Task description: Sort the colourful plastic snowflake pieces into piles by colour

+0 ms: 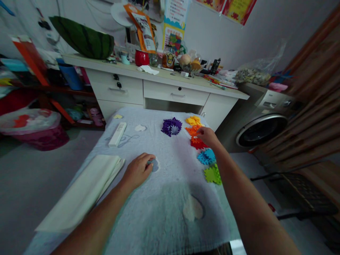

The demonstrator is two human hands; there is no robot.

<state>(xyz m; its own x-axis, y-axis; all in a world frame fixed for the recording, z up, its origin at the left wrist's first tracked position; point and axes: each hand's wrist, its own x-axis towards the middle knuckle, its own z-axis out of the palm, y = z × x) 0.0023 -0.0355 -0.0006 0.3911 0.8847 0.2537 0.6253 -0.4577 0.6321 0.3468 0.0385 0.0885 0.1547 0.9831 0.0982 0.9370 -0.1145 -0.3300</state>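
Observation:
My right hand point(207, 136) reaches to the far right of the cloth-covered table, fingertips pinched on an orange toothed plastic piece point(193, 130) at its pile. Red pieces point(198, 143) lie just below those fingers, and yellow pieces point(194, 120) behind them. Blue pieces point(206, 156) and green pieces point(212, 174) line the edge nearer to me, partly covered by my forearm. Left of these sits a purple pile point(171, 126). My left hand point(139, 170) rests at mid-table with its fingers curled together beside a grey heart print; what lies between them is hidden.
On the table's left are a long white box point(117, 134) and a folded pale cloth point(82, 191). A white desk point(170, 92) crowded with items stands behind. At right are a washing machine point(261, 120) and a chair point(300, 191); a pink bin point(39, 136) is at left.

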